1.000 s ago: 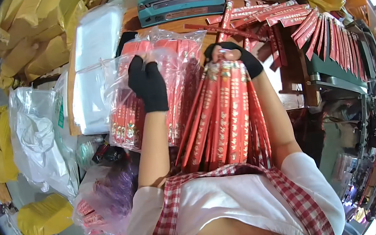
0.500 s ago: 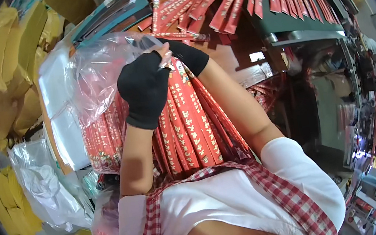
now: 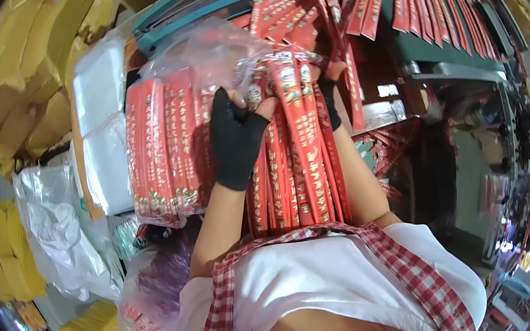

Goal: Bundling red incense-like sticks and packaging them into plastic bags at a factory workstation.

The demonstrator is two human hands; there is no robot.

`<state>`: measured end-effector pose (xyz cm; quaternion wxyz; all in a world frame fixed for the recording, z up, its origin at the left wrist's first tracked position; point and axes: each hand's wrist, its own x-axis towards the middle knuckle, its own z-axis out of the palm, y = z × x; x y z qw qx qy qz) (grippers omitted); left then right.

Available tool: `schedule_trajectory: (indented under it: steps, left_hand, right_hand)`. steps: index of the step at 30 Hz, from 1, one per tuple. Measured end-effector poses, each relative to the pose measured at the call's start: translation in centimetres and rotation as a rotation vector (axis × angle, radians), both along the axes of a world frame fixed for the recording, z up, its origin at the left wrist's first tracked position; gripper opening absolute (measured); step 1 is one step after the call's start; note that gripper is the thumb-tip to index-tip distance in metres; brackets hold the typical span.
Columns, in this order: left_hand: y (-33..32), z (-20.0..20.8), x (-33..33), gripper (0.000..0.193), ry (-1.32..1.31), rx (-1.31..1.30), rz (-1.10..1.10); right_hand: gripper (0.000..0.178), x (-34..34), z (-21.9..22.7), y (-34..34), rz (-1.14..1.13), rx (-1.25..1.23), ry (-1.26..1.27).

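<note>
A bundle of long narrow red packets (image 3: 303, 154) with gold lettering stands in front of my chest, its far ends fanned slightly. My left hand (image 3: 236, 142), in a black fingerless glove, is closed against the bundle's left side, thumb on the packets. My right hand (image 3: 332, 94), gloved the same way, is at the bundle's right side, curled on red packets; most of its fingers are hidden. Close beside its fingertips, a loose red packet (image 3: 353, 88) points toward me. Left of my left hand, a clear plastic bag (image 3: 198, 48) covers stacked red packets (image 3: 163, 145).
More red packets (image 3: 286, 17) lie loose at the back, and a row (image 3: 431, 9) rests on a dark green surface (image 3: 419, 50) at right. Teal trays (image 3: 191, 19) and clear plastic sheets (image 3: 100, 93) are at left. Yellow wrapped bundles (image 3: 21, 63) stand beyond.
My hands have moved apart, from together at the bundle's far end to its two sides. The clear bag lies back, uncovering more of the stacked packets. The view has shifted.
</note>
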<state>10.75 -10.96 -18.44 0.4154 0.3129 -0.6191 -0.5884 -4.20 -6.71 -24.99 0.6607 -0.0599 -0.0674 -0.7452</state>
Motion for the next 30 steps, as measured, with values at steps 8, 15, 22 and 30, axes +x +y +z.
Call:
schedule_trajectory:
  steps: [8,15,22,30]
  left_hand:
    - [-3.4,-3.5,-0.4,0.023,-0.135,-0.02,0.131]
    - [-6.7,-4.0,-2.2,0.017,-0.255,-0.555,-0.001]
    - [-2.4,-5.5,6.6,0.023,-0.54,-0.646,-0.033]
    - [-4.3,-5.9,0.3,0.021,-0.501,-0.565,0.215]
  right_hand:
    - [0.069,0.7,1.9,-2.6,-0.031,0.413,0.981]
    - [0.071,0.8,-3.5,-4.2,-0.151,0.445,1.307]
    - [0.082,5.1,-1.1,3.0,-0.011,0.586,1.269]
    - [0.047,3.0,-1.9,-4.7,-0.552,0.946,1.722]
